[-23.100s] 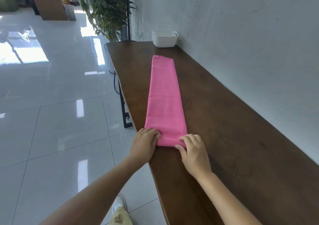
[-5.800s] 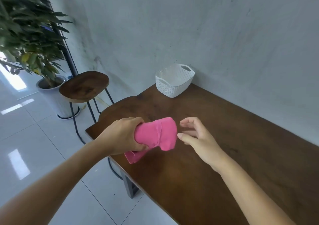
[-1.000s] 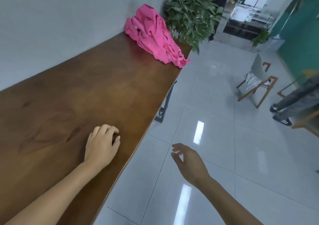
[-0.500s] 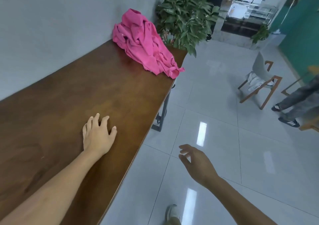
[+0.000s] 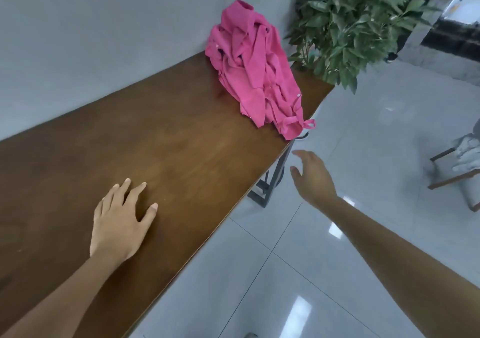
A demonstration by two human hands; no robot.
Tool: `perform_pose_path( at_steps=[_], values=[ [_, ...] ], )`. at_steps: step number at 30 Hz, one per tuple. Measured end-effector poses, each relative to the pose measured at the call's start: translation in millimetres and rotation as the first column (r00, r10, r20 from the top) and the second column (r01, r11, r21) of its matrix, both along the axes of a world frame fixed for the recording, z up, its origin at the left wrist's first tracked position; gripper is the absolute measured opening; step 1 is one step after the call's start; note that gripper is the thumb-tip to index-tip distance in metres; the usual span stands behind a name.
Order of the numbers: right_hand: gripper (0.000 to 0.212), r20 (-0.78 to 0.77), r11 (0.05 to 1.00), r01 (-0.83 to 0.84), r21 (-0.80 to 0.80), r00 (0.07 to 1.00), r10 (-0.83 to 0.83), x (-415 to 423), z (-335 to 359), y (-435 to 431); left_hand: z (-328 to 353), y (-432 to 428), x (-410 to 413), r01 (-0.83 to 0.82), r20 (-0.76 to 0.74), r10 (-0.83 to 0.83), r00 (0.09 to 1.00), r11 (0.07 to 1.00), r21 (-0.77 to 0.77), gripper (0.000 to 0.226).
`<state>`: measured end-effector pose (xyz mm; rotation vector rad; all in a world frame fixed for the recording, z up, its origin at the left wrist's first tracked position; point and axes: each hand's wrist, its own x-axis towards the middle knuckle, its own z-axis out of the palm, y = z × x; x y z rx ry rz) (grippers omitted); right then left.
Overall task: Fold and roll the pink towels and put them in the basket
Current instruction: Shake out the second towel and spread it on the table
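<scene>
Towels (image 5: 255,73) lie heaped ahead of the spread, empty right grip (image 5: 313,179), nearer than the flat left grip (image 5: 119,223) on the desk (image 5: 181,156).

Pink towels (image 5: 255,70): several unfolded, crumpled cloths heaped in one tangled pile at the far end of the wooden table (image 5: 168,150), the peak rising close to the wall (image 5: 104,26). The pile slopes down toward the table's open edge, where a corner and a small loop overhang the rim.
</scene>
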<state>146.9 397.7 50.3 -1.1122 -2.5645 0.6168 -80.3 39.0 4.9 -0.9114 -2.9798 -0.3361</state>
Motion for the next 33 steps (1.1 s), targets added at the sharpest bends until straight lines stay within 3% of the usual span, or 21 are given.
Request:
perform_pose_path(
  at_steps=[4, 11, 14, 19, 25, 30, 33],
  values=[
    [0.042, -0.016, 0.988, -0.038, 0.15, 0.999, 0.041, -50.6, 16.5, 65.6, 2.6, 1.5, 2.2, -0.023, 0.021, 0.023, 1.0, 1.0, 0.005, 0.065],
    [0.072, 0.353, 0.937, -0.245, 0.25, 0.924, 0.148, -99.7, 22.9, 119.2, 3.5, 2.7, 4.4, -0.049, 0.035, 0.048, 0.998, 0.999, 0.023, 0.062],
    [0.06, 0.383, 0.931, -0.276, 0.24, 0.908, 0.171, -104.0, 20.8, 125.8, 4.7, 2.7, 5.2, -0.045, 0.035, 0.044, 0.998, 0.998, 0.037, 0.062],
    [0.016, 0.291, 0.911, -0.24, 0.336, 0.946, 0.143, -100.5, 17.9, 123.0, 4.1, 2.1, 4.1, -0.044, 0.036, 0.043, 0.998, 0.998, 0.044, 0.063],
    [0.018, 0.075, 0.944, -0.174, 0.282, 0.984, 0.159, -98.7, 30.7, 90.5, 3.1, 2.0, 3.8, -0.035, 0.027, 0.034, 0.999, 0.998, 0.047, 0.062],
    [0.025, -0.014, 0.909, -0.31, 0.278, 0.945, 0.327, -102.5, 52.4, 38.1, 0.0, 1.8, 3.1, -0.023, 0.003, 0.023, 1.0, 0.999, 0.034, 0.062],
    [0.019, -0.112, 0.934, -0.274, 0.231, 0.946, 0.305, -104.0, 64.7, -4.9, 0.7, 1.6, 2.5, -0.009, 0.01, 0.009, 1.0, 0.999, 0.034, 0.063]
  ],
)
